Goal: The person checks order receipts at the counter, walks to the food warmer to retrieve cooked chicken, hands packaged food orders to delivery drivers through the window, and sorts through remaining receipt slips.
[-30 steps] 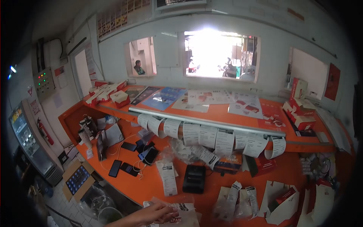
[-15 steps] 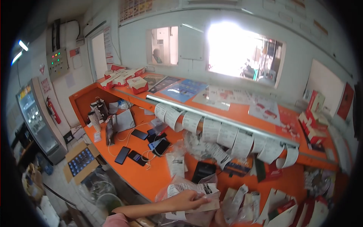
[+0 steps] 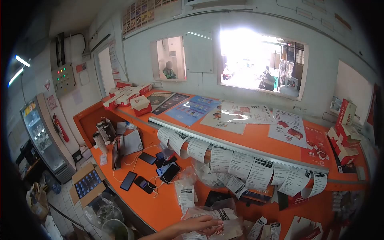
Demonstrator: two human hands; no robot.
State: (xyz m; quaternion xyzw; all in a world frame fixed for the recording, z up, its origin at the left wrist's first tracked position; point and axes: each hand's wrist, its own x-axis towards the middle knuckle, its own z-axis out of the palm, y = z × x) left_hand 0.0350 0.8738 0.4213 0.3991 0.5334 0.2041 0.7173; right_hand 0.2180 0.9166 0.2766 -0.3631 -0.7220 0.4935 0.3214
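My left hand (image 3: 202, 225) reaches in from the bottom edge, fingers curled together on a clear plastic bag (image 3: 236, 225). Brown paper packing with red print and a receipt show through the plastic. The fingertips are partly lost in its folds, and its lower part lies below the picture. My right hand is out of sight. Just left of the bag lies another small bag with a receipt (image 3: 187, 200), and a black tablet-like device (image 3: 216, 198) is partly hidden behind it.
Several receipts (image 3: 260, 175) hang from the rail (image 3: 240, 146) of the raised shelf. Phones (image 3: 128, 181) with white cables lie left on the orange counter (image 3: 120, 196). Red-and-white boxes (image 3: 141, 105) stand on the shelf's left end, bagged orders (image 3: 300, 229) at lower right. A carton of bottles (image 3: 87, 184) sits on the floor.
The view has tilted and shifted, so the bag and my left hand sit lower in the picture. The left hand stays on the bag. The bit of right hand seen before is gone.
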